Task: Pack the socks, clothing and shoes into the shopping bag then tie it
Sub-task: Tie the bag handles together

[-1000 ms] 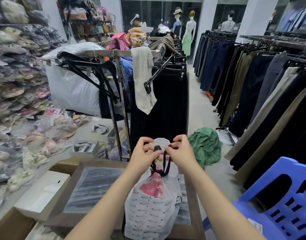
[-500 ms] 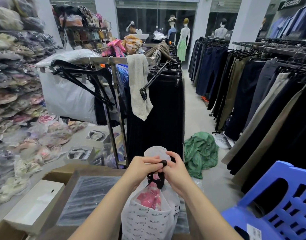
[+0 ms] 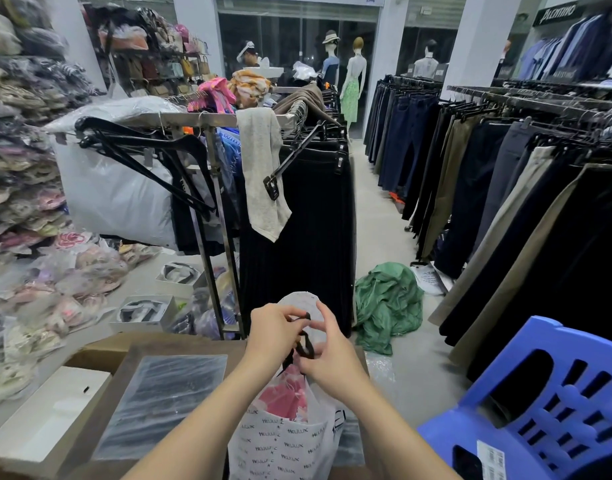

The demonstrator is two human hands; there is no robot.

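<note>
Both hands have dropped closer onto the shopping bag [image 3: 287, 441] on the cardboard box [image 3: 100, 348]. Left hand [image 3: 275, 336] and right hand [image 3: 327, 358] are pinching the black handles [image 3: 306, 344], now crossing them; knot forming, packing apparently done.

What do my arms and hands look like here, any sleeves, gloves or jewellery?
Both forearms are bare up to the frame edge, no sleeves in view. The left hand and right hand wear no gloves; no rings, watch or bracelets show.
</note>
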